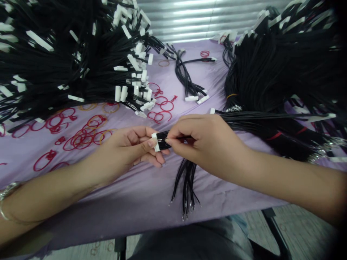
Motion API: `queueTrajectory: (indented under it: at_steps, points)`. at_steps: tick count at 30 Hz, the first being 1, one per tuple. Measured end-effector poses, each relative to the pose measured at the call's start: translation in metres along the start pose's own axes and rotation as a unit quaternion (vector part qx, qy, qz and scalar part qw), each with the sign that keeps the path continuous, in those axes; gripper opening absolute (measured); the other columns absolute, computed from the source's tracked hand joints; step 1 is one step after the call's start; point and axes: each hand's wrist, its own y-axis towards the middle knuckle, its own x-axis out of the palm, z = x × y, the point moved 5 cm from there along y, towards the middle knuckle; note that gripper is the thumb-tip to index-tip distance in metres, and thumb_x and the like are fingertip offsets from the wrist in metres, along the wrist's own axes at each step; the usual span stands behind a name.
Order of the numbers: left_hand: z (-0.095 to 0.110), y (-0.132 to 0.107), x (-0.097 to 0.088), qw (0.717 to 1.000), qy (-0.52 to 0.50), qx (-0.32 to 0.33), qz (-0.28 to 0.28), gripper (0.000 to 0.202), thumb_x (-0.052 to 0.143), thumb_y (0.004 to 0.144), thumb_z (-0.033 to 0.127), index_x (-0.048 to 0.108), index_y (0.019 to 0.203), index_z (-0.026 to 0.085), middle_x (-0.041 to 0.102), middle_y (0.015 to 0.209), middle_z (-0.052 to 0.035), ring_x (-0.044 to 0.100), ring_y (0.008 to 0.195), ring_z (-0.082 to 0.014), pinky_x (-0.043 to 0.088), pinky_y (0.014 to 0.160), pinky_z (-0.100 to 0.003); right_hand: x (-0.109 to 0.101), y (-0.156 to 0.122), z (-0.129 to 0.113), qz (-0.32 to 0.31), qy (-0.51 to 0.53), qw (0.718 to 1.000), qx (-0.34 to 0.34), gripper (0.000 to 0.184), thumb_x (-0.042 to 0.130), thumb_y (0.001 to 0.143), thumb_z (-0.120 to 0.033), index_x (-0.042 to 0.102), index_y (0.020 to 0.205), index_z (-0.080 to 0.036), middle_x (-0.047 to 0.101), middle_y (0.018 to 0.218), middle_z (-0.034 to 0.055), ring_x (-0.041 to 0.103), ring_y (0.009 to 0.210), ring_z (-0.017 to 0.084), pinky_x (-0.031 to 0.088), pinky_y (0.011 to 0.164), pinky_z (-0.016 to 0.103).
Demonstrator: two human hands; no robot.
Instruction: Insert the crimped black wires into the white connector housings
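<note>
While facing the front edge of the lilac-covered desk (222,189), see loose wire ends (186,178) trailing from under the right hand (202,139) toward that edge, metal-tipped and splayed. Just beyond, near the middle of the desk's front part, hold a white connector (155,142) in the left hand (131,147), clamping it between thumb and fingers. With the right hand, pinch black wires (163,140) between closed fingertips right beside the connector; cannot tell of any contact between the two hands. Toward the left edge, past the left hand, find red loops (51,154) scattered singly and heaped. Toward the right edge, past the right hand, find a long bundle (252,121) of dark wire. Farther off, see a large cable pile (89,74) toward the far left corner, thick with white plugs (133,62), and a second pile (271,68) toward the far right corner. Between both, notice a few bent cables (187,79) and, nearer the far edge, a red ring (205,52). Behind that edge, make out corrugated panelling (184,18).
</note>
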Motion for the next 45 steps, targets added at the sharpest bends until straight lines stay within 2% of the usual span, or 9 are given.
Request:
queueTrajectory:
  at_steps: [12, 20, 27, 30, 33, 35, 39, 42, 45]
  points:
    - [0.001, -0.002, -0.001, 0.999, 0.026, 0.013, -0.015, 0.012, 0.064, 0.085, 0.017, 0.057, 0.084, 0.007, 0.069, 0.069, -0.005, 0.068, 0.062, -0.0104, 0.058, 0.061, -0.018, 0.003, -0.006, -0.001, 0.025, -0.026, 0.999, -0.031, 0.014, 0.06, 0.081, -0.01, 0.069, 0.07, -0.01, 0.061, 0.068, -0.0009, 0.052, 0.064, 0.005, 0.037, 0.062, 0.017]
    - [0.001, -0.004, 0.003, 0.996, 0.088, 0.025, 0.012, 0.006, 0.06, 0.086, 0.012, 0.059, 0.083, 0.007, 0.07, 0.069, -0.0036, 0.068, 0.062, -0.0102, 0.059, 0.062, -0.017, 0.01, -0.007, -0.004, -0.005, -0.044, 0.998, -0.044, 0.021, 0.055, 0.086, -0.01, 0.069, 0.071, -0.007, 0.062, 0.07, 0.0041, 0.056, 0.067, 0.011, 0.041, 0.063, 0.024]
    - [0.003, -0.007, 0.01, 0.989, 0.137, 0.049, 0.02, 0.007, 0.057, 0.086, 0.007, 0.059, 0.079, 0.007, 0.07, 0.068, -0.0034, 0.069, 0.063, -0.0105, 0.059, 0.061, -0.017, 0.018, -0.01, -0.005, -0.009, -0.098, 0.991, -0.088, 0.021, 0.052, 0.087, -0.01, 0.065, 0.071, -0.009, 0.057, 0.069, 0.0051, 0.052, 0.067, 0.015, 0.038, 0.063, 0.028]
    - [0.002, -0.005, 0.007, 0.992, 0.12, 0.038, 0.014, 0.006, 0.06, 0.086, 0.013, 0.06, 0.083, 0.008, 0.07, 0.07, -0.0036, 0.069, 0.064, -0.0105, 0.059, 0.063, -0.017, 0.011, -0.008, -0.007, -0.034, -0.118, 0.989, -0.087, 0.021, 0.05, 0.09, -0.014, 0.065, 0.075, -0.01, 0.057, 0.071, 0.0048, 0.052, 0.069, 0.016, 0.038, 0.065, 0.028]
    - [0.0, -0.001, 0.0, 0.997, 0.067, 0.029, 0.029, 0.012, 0.066, 0.084, 0.021, 0.062, 0.088, 0.011, 0.071, 0.074, -0.0024, 0.068, 0.064, -0.0102, 0.059, 0.064, -0.017, -0.004, -0.007, -0.015, -0.05, -0.158, 0.979, -0.117, 0.019, 0.05, 0.09, -0.017, 0.066, 0.083, -0.012, 0.059, 0.086, 0.0078, 0.052, 0.08, 0.018, 0.039, 0.073, 0.032]
    - [-0.001, 0.0, -0.005, 0.999, 0.025, 0.023, 0.038, 0.017, 0.069, 0.081, 0.022, 0.06, 0.093, 0.013, 0.071, 0.076, -0.0026, 0.068, 0.063, -0.0105, 0.058, 0.063, -0.017, -0.006, -0.011, -0.019, -0.101, -0.158, 0.97, -0.155, 0.017, 0.051, 0.089, -0.017, 0.066, 0.083, -0.014, 0.059, 0.092, 0.0081, 0.051, 0.085, 0.02, 0.04, 0.077, 0.034]
    - [-0.002, 0.001, -0.007, 0.999, -0.017, 0.019, 0.034, 0.023, 0.069, 0.079, 0.018, 0.055, 0.096, 0.015, 0.072, 0.075, -0.0042, 0.069, 0.064, -0.0133, 0.058, 0.062, -0.019, 0.006, -0.02, -0.017, -0.241, -0.112, 0.945, -0.19, 0.013, 0.052, 0.089, -0.014, 0.065, 0.086, -0.015, 0.061, 0.092, 0.0064, 0.051, 0.092, 0.021, 0.039, 0.084, 0.037]
    - [-0.001, 0.0, -0.007, 0.999, -0.025, 0.018, 0.032, 0.022, 0.071, 0.078, 0.019, 0.055, 0.094, 0.016, 0.07, 0.075, -0.0032, 0.069, 0.065, -0.0142, 0.058, 0.062, -0.02, 0.006, -0.016, -0.016, -0.248, -0.063, 0.95, -0.178, 0.017, 0.047, 0.092, -0.015, 0.063, 0.087, -0.013, 0.061, 0.093, 0.0054, 0.051, 0.089, 0.017, 0.039, 0.084, 0.034]
    - [-0.003, 0.0, -0.006, 0.999, -0.03, 0.002, 0.037, 0.021, 0.071, 0.078, 0.018, 0.056, 0.093, 0.017, 0.07, 0.078, -0.0024, 0.069, 0.066, -0.0134, 0.058, 0.064, -0.021, -0.001, -0.01, -0.019, -0.226, 0.016, 0.965, -0.131, 0.015, 0.049, 0.091, -0.012, 0.063, 0.084, -0.013, 0.062, 0.086, 0.0023, 0.052, 0.082, 0.012, 0.041, 0.074, 0.025]
